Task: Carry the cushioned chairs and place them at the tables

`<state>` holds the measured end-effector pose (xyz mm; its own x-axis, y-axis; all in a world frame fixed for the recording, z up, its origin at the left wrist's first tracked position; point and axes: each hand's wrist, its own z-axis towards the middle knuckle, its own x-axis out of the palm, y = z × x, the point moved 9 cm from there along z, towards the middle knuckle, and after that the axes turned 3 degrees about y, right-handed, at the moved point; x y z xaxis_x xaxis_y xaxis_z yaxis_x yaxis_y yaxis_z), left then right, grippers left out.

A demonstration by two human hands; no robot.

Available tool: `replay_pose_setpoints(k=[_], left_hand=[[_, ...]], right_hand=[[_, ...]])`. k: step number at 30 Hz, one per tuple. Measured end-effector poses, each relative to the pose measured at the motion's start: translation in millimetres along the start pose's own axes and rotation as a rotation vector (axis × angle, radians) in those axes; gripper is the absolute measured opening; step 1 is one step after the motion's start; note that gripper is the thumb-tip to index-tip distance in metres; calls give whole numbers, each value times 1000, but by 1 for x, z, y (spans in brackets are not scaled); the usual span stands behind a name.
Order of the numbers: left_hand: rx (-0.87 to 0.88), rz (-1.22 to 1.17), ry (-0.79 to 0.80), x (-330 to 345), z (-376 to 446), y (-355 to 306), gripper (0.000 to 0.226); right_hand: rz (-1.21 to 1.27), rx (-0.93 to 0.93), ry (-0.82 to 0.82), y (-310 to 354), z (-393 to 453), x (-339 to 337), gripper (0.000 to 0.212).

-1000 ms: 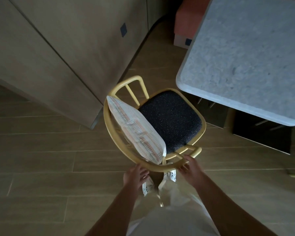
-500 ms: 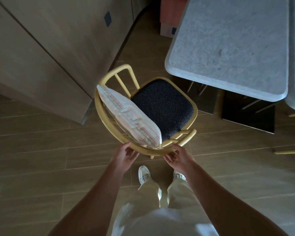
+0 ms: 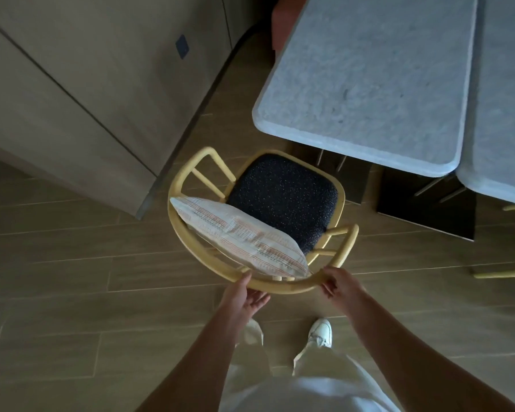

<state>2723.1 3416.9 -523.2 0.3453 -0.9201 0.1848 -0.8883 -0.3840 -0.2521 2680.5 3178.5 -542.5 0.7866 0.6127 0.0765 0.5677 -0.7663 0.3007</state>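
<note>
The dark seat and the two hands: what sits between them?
In the head view, a striped pillow leans on the chair's yellow back rail, which both hands grip.

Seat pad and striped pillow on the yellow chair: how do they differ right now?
The seat pad is dark with fine light specks; the pillow is pale with orange and dark stripes. The seat pad lies flat in the chair frame; the pillow stands on edge, leaning along the curved backrest. The seat pad looks squarish, the pillow long and narrow from this angle. Both are soft and ride on the chair gripped by the left hand and right hand.
</note>
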Motion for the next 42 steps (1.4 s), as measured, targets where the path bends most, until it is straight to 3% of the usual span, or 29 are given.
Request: replay_pose_setpoints(k=[12,20,26,30,35,42], left_hand=[[-46,71,-7,43,-21,104,28],[135,428,-129,0,-20,58,24],[268,488,-256,-41,-15,-6,23],[283,443,-187,-54,-7,-40,21],[211,311,17,-46,5,-60,14],[95,166,130,-47,8,-52,22]], right_hand=[[-85,13,-79,32,-5,-107,11],[-136,-125,-133,25,-13,-103,5],[92,14,-140,-29,-26,-81,11],[282,67,-5,-71,-40,-44,19],[380,34,208,-93,-50,1,27],[394,-52,96,-101,-53,-2,35]])
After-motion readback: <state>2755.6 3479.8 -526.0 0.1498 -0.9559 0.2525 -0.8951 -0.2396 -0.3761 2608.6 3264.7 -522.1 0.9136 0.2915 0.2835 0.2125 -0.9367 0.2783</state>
